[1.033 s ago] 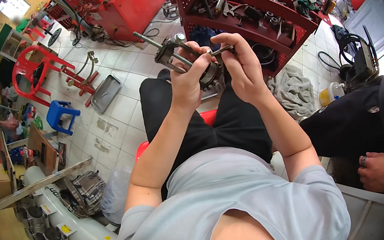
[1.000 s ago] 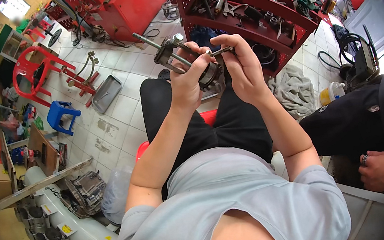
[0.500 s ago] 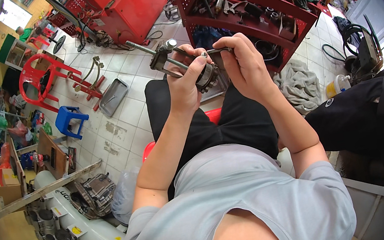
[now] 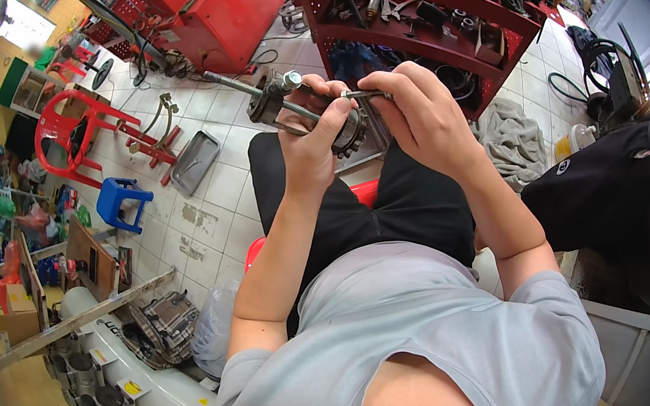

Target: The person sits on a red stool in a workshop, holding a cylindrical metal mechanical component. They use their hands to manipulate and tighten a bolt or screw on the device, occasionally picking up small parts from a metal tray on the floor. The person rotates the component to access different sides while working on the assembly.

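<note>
I read the hand positions from the head view. The left hand (image 4: 310,140) grasps the metal part (image 4: 268,106), thumb laid along its near side. The long axis of the part slopes from the long rod (image 4: 232,82), beyond and left of the left hand, down to the toothed ring (image 4: 350,136), between the 2 hands. The right hand (image 4: 426,112) pinches 1 metal pin (image 4: 369,94) at the fingertips. Governing relation: the pin lies left of the right fingertips, long axis crosswise, free end beside the left thumb tip. I cannot tell whether that end touches the metal part. The left hand is nearer the part. Beyond the right hand stands the red rack (image 4: 515,33); left of the left hand lies the tray (image 4: 196,161).
</note>
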Available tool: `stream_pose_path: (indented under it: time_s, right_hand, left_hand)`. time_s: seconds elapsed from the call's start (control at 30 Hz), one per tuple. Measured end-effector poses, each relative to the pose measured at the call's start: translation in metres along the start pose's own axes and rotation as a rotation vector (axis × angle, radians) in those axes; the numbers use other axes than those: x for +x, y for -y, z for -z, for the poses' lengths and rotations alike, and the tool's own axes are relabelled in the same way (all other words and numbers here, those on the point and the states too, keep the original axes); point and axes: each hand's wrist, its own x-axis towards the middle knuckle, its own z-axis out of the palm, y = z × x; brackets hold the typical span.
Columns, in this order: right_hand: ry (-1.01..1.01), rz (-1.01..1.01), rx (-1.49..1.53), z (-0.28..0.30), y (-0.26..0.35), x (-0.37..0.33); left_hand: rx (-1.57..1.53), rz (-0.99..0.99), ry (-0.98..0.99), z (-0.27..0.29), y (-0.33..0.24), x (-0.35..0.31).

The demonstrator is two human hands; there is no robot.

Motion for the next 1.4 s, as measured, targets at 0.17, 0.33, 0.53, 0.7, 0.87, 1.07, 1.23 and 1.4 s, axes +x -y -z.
stream_pose_path:
  time_s: [0.17, 0.33, 0.53, 0.7, 0.87, 1.07, 1.23, 1.4]
  right_hand:
    - [0.07, 0.056, -0.067, 0.007, 0.0, 0.004]
    - [0.179, -0.013, 0.001, 0.011, -0.004, 0.002]
    - [0.151, 0.013, -0.009, 0.007, -0.005, 0.003]
    - [0.172, 0.064, -0.175, 0.01, -0.001, 0.003]
    - [0.224, -0.097, 0.126, 0.006, -0.007, 0.001]
    - [0.325, -0.324, 0.354, 0.002, -0.007, 0.002]
    - [0.046, -0.041, 0.116, -0.013, -0.016, -0.005]
    - [-0.013, 0.047, -0.121, -0.017, -0.011, -0.006]
  left_hand:
    - [0.175, -0.096, 0.03, 0.001, -0.007, 0.0]
    - [0.298, -0.145, 0.062, 0.007, -0.009, 0.001]
    - [0.395, -0.131, 0.04, 0.007, -0.013, 0.001]
    - [0.499, -0.126, 0.022, 0.008, -0.013, 0.0]
    - [0.48, -0.083, 0.046, 0.009, -0.017, 0.002]
    - [0.486, -0.106, 0.032, 0.012, -0.016, 0.001]
    - [0.46, -0.057, -0.038, 0.012, -0.008, 0.002]
    - [0.259, 0.024, -0.128, 0.012, -0.004, 0.003]
